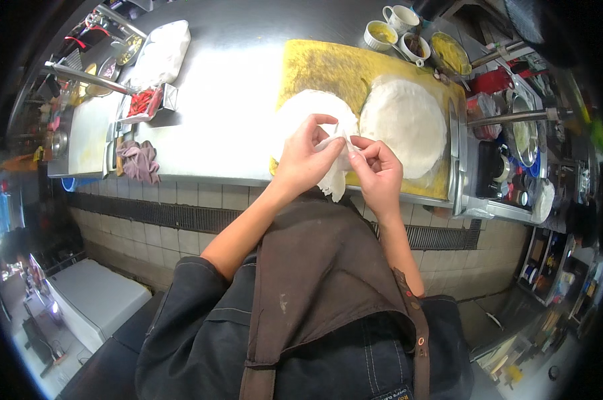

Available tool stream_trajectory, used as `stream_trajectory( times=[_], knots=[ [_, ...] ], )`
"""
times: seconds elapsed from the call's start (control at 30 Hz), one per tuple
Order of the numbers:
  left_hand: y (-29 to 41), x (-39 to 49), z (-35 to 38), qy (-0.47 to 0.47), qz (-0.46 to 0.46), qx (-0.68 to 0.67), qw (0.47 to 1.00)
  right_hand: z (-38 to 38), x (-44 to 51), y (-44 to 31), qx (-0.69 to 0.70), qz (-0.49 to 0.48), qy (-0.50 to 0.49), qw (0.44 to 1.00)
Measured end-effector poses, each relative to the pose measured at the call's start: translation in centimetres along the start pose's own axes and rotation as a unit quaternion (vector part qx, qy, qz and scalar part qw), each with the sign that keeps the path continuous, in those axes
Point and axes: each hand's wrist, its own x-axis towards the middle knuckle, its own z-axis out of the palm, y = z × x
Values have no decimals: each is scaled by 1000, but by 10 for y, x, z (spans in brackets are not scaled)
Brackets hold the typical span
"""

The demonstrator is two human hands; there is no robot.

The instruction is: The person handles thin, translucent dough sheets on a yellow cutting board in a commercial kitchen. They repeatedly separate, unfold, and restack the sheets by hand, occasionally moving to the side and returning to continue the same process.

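My left hand and my right hand meet over the front edge of a worn yellow cutting board. Between their fingertips they pinch a thin white sheet, apparently dough, whose ragged end hangs down in front of my apron. Under and behind my left hand lies a round white stack or sheet, bright with glare. To the right, a second round white sheet or stack rests flat on the board. A long knife lies along the board's right edge.
Cups and bowls with sauces stand behind the board. At left are a tray of red chillies, a white foam tray, a crumpled cloth and a cleaver. A metal rail juts in at right.
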Motion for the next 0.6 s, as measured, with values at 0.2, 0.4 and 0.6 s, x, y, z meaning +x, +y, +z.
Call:
stream_trajectory(
  times=[0.2, 0.4, 0.6],
  knots=[
    [-7, -2, -3, 88, 80, 62, 991, -14, -3, 1, -60, 63, -26, 996],
    [-2, -6, -5, 66, 136, 124, 981, 6, 5, -14, -245, 16, -15, 969],
    [-35, 1, -4, 142, 88, -55, 984, -11, 8, -9, -158, 10, -2, 987]
  ],
)
